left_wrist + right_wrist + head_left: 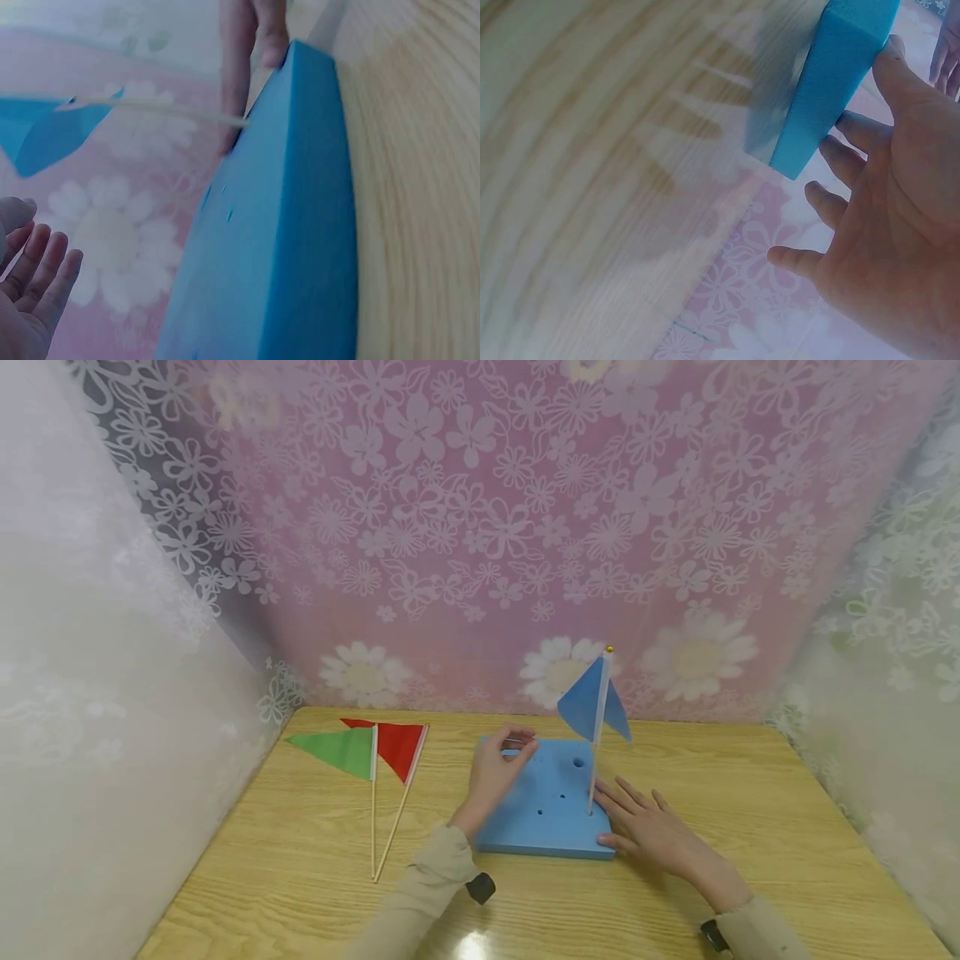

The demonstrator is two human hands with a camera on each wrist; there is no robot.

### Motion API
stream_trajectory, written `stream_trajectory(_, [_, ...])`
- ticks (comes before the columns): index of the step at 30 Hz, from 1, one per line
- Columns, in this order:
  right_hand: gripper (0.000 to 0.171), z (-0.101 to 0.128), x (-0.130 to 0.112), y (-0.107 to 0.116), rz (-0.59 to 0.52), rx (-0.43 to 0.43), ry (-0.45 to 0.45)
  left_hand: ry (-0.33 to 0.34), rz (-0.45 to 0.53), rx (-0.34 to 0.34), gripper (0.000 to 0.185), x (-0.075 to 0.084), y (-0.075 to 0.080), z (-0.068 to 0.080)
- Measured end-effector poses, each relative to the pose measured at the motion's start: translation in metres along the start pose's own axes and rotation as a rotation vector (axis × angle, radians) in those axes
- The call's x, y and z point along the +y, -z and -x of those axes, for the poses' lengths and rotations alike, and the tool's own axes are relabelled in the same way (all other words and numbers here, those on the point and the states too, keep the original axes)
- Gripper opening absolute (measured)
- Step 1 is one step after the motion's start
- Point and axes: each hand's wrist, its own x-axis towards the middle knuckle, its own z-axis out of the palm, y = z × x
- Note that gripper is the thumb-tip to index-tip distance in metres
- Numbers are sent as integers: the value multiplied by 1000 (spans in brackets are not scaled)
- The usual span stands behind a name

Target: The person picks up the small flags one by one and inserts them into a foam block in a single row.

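A blue foam board with several holes lies on the table. Upright in a hole near its right edge stands a blue pennant flag on a thin stick with a gold tip. My right hand rests at the board's right side, fingers spread and touching its edge, as the right wrist view also shows. Over the board's left part hovers my left hand, its fingers loosely bent around nothing; the left wrist view shows that hand apart from the board.
To the left, a green pennant flag and a red pennant flag lie on the wooden table, their sticks meeting at the lower ends. Flower-patterned cloth stands behind the table and along both sides.
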Motion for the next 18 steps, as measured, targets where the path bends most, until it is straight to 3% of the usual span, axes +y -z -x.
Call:
stream_trajectory(5, [72, 1, 1, 0, 10, -10, -4, 36, -39, 90, 17, -8, 37, -1])
stream_trajectory(13, [72, 0, 3, -1, 21, -7, -1, 93, -3, 192, 15, -26, 94, 4])
stream_trajectory(18, [72, 1, 2, -1, 16, -5, -1, 159, -2, 218, 16, -38, 124, 12])
